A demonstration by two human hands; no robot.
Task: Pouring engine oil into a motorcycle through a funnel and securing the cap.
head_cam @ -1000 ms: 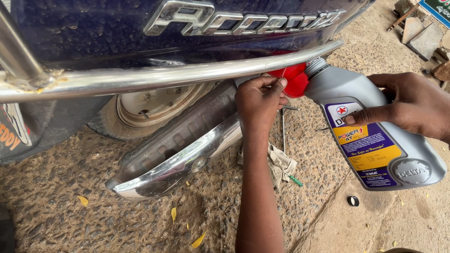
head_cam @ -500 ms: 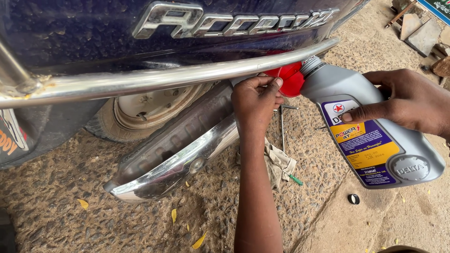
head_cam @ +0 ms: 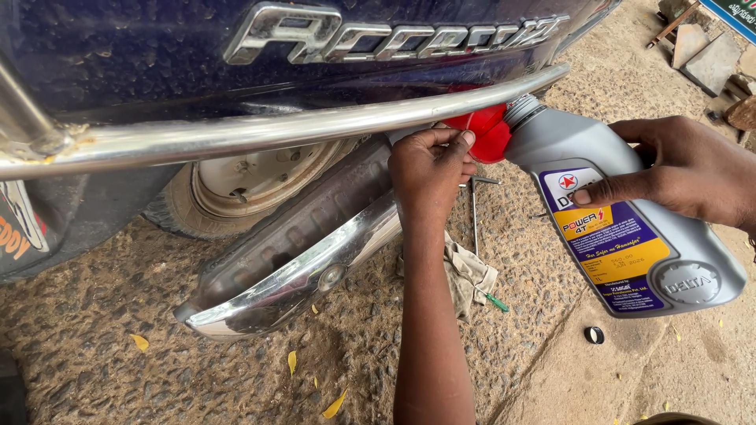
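The right hand grips a grey oil bottle around its body, thumb laid across the label, tilting it so the neck points into a red funnel. The left hand pinches the funnel's rim with closed fingers, holding it just under the chrome guard rail of a dark blue scooter. Below sit the rear wheel and the chrome-shielded exhaust. On the gravel ground lie a crumpled rag, a green-handled screwdriver and a small black cap.
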